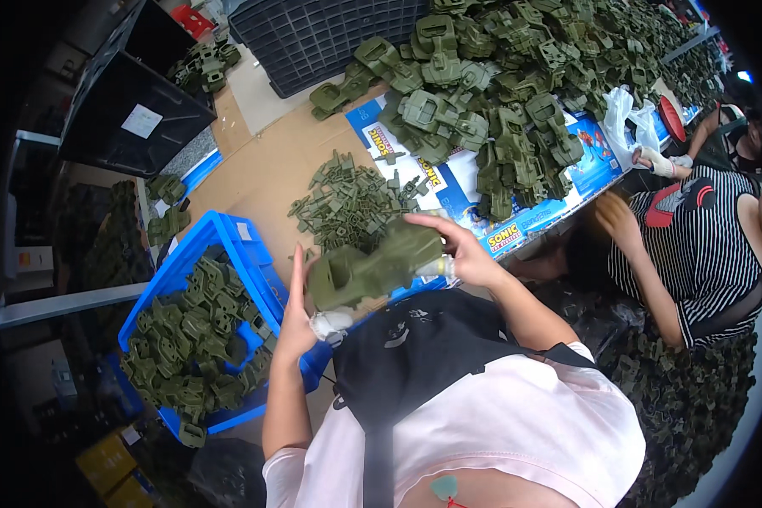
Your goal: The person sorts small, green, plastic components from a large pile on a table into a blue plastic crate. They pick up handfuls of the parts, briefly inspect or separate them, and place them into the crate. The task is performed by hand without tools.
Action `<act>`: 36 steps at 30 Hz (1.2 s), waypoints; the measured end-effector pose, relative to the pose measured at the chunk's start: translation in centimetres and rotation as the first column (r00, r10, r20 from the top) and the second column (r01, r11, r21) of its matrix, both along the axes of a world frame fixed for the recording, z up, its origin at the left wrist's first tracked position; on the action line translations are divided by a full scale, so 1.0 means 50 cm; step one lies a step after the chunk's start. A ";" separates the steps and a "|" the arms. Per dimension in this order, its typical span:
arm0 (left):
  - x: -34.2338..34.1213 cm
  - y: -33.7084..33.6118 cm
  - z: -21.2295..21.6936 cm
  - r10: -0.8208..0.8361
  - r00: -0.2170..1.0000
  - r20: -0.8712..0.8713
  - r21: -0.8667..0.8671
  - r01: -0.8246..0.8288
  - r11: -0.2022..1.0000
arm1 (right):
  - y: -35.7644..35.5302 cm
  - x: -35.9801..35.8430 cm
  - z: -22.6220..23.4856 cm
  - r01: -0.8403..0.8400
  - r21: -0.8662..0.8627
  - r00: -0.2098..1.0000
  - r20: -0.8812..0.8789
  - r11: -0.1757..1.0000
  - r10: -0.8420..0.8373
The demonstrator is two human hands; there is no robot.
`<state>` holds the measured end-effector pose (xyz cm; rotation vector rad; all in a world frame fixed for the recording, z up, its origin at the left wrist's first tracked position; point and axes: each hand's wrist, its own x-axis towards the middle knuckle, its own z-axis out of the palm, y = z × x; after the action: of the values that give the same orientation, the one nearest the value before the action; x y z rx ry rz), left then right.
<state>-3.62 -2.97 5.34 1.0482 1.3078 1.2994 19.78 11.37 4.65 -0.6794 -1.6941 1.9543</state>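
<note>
Between my two hands is a dark green plastic toy vehicle body (pixel 379 261), held in front of my chest above the table edge. My left hand (pixel 295 320) holds its left end, with one finger stretched straight along the side. Around the right end curve the fingers of my right hand (pixel 467 256). White wrapping shows on fingers of both hands. Just beyond the body lies a heap of small green plastic parts (pixel 347 201) on the cardboard-covered table (pixel 267 157).
To my left stands a blue crate (pixel 239 245) of green vehicle parts. Larger green bodies (pixel 516 93) are piled at the far right. Black crates (pixel 326 38) stand at the back. A person in a striped top (pixel 694 254) works at right, beside a white plastic bag (pixel 631 118).
</note>
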 end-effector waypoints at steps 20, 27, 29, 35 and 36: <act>-0.289 -0.234 -0.183 0.697 0.140 -0.704 0.204 -0.899 0.387 | 0.428 0.169 -0.164 0.341 0.931 0.522 -0.071 0.132 -0.850; -0.372 -0.421 -0.329 0.631 0.214 -0.746 -0.189 -0.976 0.107 | 0.404 0.163 -0.184 -0.071 0.816 0.607 0.492 0.574 -0.624; -0.375 -0.406 -0.303 0.428 0.161 -0.890 -0.114 -0.985 0.133 | 0.378 0.134 -0.166 -0.089 0.963 0.693 0.244 0.255 -0.679; -0.340 -0.423 -0.168 0.782 0.321 -0.535 -0.008 -0.927 0.375 | 0.210 0.052 -0.069 0.074 0.957 0.692 0.152 0.279 -0.705; -0.290 -0.368 -0.102 0.862 0.351 -0.365 -0.030 -0.930 0.366 | 0.180 0.034 -0.076 0.161 0.861 0.802 0.171 0.483 -0.573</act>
<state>-18.10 -21.35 0.26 0.2251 2.4257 1.7358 21.48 20.36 0.86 -1.0364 -2.1911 0.5304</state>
